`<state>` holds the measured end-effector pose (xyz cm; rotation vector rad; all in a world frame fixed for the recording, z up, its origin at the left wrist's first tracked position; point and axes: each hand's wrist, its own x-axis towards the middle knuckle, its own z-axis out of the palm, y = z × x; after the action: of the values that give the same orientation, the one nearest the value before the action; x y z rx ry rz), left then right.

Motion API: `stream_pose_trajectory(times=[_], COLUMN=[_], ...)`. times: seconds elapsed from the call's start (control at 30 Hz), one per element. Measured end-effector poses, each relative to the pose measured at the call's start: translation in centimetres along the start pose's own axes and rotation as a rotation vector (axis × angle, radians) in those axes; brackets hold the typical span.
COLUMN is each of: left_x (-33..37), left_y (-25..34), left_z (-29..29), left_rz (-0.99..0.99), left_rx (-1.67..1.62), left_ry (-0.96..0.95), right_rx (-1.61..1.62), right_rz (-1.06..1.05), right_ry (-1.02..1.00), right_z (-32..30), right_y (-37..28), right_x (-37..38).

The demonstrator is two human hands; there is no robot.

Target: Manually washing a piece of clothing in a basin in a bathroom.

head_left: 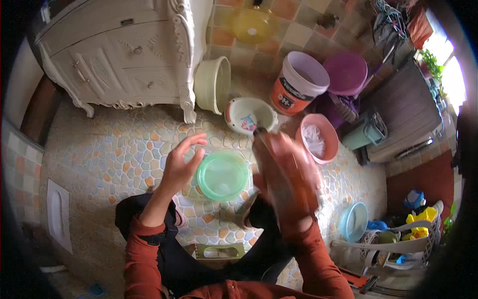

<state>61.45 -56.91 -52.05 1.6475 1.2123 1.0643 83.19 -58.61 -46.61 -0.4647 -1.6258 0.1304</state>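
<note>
I am low over a pebble-pattern floor with a round green plastic basin (222, 175) in front of me. My left hand (180, 163) is at the basin's left rim with its fingers spread, and nothing is in its grip. My right hand (291, 174) is to the right of the basin and blurred by motion. It is closed around a tall, translucent bottle-like thing (271, 164) with a dark tip pointing up and away. The blur hides what this thing is. Both of my sleeves are rust red.
A white carved cabinet (119, 55) stands at the back left with a cream tub (213, 83) leaning on it. Beyond the green basin are a small white basin (250, 114), an orange-and-white bucket (298, 82), a purple basin (346, 74) and a pink basin (318, 138) holding white cloth. At the right are a blue bowl (354, 221) and a white basket (398, 246).
</note>
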Motion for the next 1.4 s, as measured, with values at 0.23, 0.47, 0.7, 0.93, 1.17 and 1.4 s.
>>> stream_pose_trajectory(times=[0.23, 0.47, 0.7, 0.93, 1.17, 1.4], left_x=[0.7, 0.4, -0.4, -0.7, -0.3, -0.8], left_y=[0.6, -0.2, -0.2, 0.4, -0.9, -1.2], left_z=[0.8, 1.9, 3.9, 4.0, 4.1, 4.0], left_rz=[0.050, 0.032, 0.042, -0.102, -0.131, -0.134], left_rx=[0.000, 0.027, -0.166, -0.384, -0.526, -0.569], left_ry=[-0.028, -0.072, -0.410, -0.436, -0.430, -0.516], right_rx=[-0.481, 0.718, 0.804, 0.838, 0.756, 0.528], right_rz=[0.388, 0.915, 0.916, 1.001, 0.918, 0.178], right_ry=[-0.069, 0.411, 0.386, 0.306, 0.316, -0.056], right_z=[-2.4, -2.5, -2.0, -0.7, -0.7, -1.0], right_y=[0.2, 2.1, 2.2, 2.3, 2.0, -0.7], right_x=[0.3, 0.3, -0.5, -1.4, -0.5, 0.3])
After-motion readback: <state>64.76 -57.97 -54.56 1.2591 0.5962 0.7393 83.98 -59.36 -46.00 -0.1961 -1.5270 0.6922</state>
